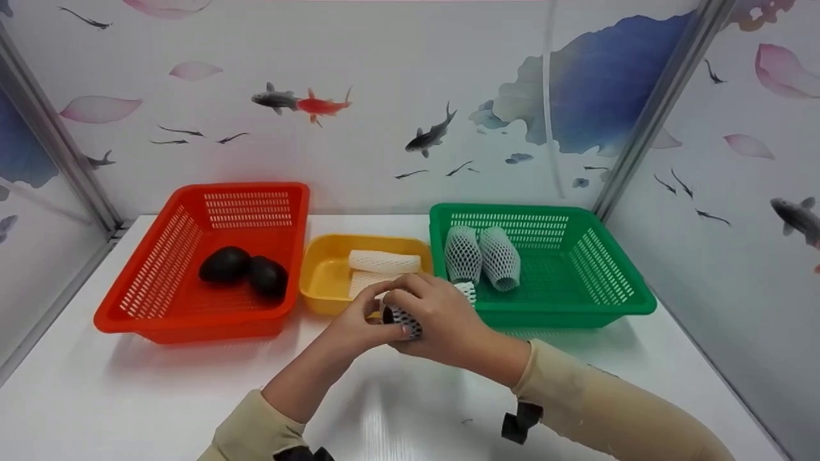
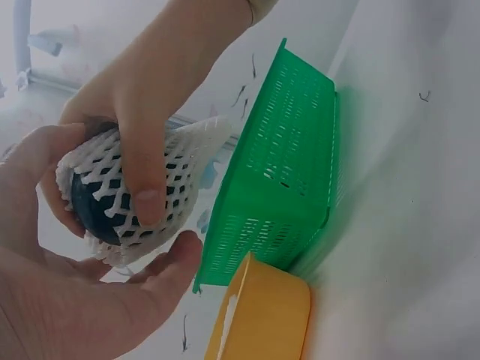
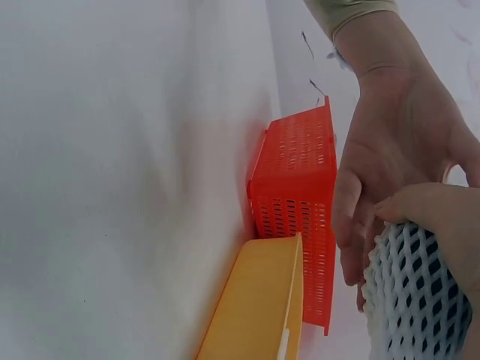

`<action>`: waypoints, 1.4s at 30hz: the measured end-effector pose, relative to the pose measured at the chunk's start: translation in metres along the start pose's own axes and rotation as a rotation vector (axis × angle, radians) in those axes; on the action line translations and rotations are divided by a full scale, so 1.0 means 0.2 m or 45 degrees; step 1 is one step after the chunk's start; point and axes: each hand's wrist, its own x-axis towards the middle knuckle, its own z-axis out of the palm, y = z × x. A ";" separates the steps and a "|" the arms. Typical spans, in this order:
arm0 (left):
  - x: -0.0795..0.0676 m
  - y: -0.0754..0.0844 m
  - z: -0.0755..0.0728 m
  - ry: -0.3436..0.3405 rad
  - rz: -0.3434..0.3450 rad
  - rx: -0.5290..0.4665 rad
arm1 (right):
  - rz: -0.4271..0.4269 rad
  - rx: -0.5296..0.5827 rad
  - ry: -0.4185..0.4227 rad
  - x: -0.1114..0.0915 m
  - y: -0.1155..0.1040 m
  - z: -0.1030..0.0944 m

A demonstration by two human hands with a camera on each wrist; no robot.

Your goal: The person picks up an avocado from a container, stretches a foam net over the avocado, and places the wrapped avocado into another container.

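Observation:
A dark egg-shaped fruit (image 2: 94, 210) sits inside a white foam net (image 2: 180, 169), its dark end showing at the net's opening. My right hand (image 1: 442, 317) grips the netted fruit, with the thumb lying along the mesh in the left wrist view. At the opening, the left hand (image 1: 359, 323) has its thumb and fingers curved around the net's edge. The net's narrow tail sticks out past the right hand, beside the green basket (image 1: 551, 317). Both hands are above the table, in front of the yellow basket (image 1: 323, 304). The right wrist view shows the left palm turned toward the net.
Two dark egg-shaped fruits (image 1: 225, 264) lie in the red basket (image 1: 192, 331) at the left. White foam nets (image 1: 384, 261) lie in the yellow basket. Two netted fruits (image 1: 500, 256) rest in the green basket. Printed walls (image 1: 384, 153) enclose the white table (image 1: 410, 410).

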 end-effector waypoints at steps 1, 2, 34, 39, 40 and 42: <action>0.00 0.00 0.00 -0.017 0.003 -0.016 | -0.010 0.009 0.011 0.00 0.00 0.00; 0.00 0.01 0.00 -0.035 0.007 -0.035 | -0.014 0.021 0.019 0.01 -0.01 0.00; 0.07 -0.01 0.05 0.126 0.030 -0.857 | -0.184 0.100 0.419 0.04 0.07 -0.04; 0.06 0.00 0.04 0.222 0.084 -0.849 | 0.095 0.147 0.367 0.01 0.06 -0.05; 0.06 0.00 0.04 0.227 0.082 -0.853 | 0.131 0.172 0.361 0.01 0.05 -0.05; 0.06 0.00 0.04 0.237 0.084 -0.861 | 0.180 0.219 0.362 0.01 0.05 -0.05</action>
